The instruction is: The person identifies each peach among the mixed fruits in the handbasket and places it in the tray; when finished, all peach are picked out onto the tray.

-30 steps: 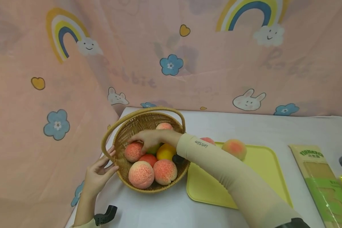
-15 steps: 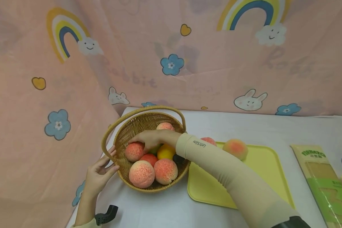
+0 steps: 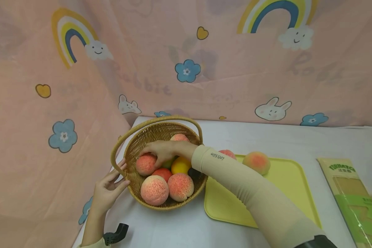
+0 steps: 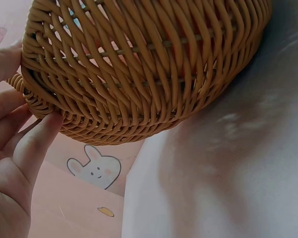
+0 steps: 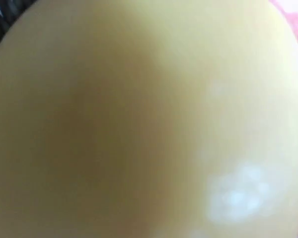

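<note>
A woven wicker basket (image 3: 136, 137) with an arched handle holds several fruits. My left hand (image 3: 106, 191) grips its left rim where the handle joins; in the left wrist view, fingertips and thumb of that hand (image 4: 15, 163) lie against the wicker (image 4: 154, 74). Inside, my right hand (image 3: 161, 150) curls fingers and thumb around a pinkish peach (image 3: 146, 164). Close by lie a yellow fruit (image 3: 181, 166), a red fruit (image 3: 163, 174), a partly hidden green one (image 3: 168, 162) and more peaches (image 3: 154, 190). A blurred yellow fruit (image 5: 149, 119) fills the right wrist view.
Right of the basket is a yellow tray (image 3: 285, 193), partly under my right forearm. An orange-pink peach (image 3: 256, 163) sits on it, with another peach (image 3: 227, 154) half hidden by the sleeve. Farther right lies a green-and-tan package (image 3: 350, 196). A pink printed cloth (image 3: 223, 69) hangs behind.
Both hands keep their places, the right one on the peach and the left one on the basket. The whole view has shifted very slightly.
</note>
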The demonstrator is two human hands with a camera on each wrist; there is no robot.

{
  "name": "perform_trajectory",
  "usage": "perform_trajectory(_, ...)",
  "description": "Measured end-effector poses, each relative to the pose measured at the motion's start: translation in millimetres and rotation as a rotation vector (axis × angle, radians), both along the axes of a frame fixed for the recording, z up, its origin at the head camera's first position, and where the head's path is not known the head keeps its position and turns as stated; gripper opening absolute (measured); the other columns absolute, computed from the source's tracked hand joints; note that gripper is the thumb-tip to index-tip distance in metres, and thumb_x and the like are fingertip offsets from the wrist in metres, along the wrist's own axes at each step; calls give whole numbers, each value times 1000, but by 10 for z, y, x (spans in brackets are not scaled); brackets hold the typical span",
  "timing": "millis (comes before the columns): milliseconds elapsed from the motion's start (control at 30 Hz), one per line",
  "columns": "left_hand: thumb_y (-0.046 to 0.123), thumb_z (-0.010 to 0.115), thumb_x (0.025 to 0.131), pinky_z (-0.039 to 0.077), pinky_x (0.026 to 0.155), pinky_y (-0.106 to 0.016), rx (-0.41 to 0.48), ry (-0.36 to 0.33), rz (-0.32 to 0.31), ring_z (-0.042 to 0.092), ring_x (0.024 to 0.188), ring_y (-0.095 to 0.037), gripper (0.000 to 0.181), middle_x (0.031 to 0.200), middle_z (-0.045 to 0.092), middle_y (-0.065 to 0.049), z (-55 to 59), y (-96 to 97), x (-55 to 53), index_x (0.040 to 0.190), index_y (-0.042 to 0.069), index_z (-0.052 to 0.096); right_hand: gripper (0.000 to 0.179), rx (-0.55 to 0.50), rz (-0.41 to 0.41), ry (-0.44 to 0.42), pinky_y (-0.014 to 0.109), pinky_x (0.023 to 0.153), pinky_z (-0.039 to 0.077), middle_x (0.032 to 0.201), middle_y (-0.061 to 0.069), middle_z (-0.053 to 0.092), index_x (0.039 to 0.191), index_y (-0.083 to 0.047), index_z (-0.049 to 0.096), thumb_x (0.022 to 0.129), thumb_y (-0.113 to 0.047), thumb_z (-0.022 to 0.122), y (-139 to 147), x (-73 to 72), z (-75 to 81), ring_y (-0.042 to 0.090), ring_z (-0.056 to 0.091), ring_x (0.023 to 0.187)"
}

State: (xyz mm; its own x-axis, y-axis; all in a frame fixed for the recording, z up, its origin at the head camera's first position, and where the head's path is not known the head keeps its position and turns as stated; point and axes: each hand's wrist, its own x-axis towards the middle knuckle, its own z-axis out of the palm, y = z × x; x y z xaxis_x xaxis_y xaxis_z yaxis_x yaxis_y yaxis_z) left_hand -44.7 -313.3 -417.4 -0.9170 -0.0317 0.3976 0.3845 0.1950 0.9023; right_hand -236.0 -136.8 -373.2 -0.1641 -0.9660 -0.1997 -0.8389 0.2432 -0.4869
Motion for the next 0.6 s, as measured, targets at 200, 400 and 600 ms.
perform_trajectory(200,-22,62,78,51,93,-24,12,26,-16,44,133,-11,50,142,31,-38,-18,-1,-15,124,-26,42,60,-34,-38,1,26,102,44,134,3,48,133,-15,51,80,-28,74,13,6,78,15,48,121)
perform_trajectory(400,-23,60,78,51,93,-24,24,41,-33,43,134,-13,49,142,32,-37,-35,-13,-25,123,-27,42,61,-84,-108,-169,20,92,48,129,0,55,131,-14,52,76,-20,76,89,12,215,11,54,111)
perform_trajectory(600,-22,60,79,51,93,-23,18,41,-29,42,134,-11,49,145,38,-27,-31,-26,-11,123,-27,41,57,-170,-107,-150,18,91,47,123,-4,57,126,-14,54,75,-27,77,235,18,381,8,53,106)
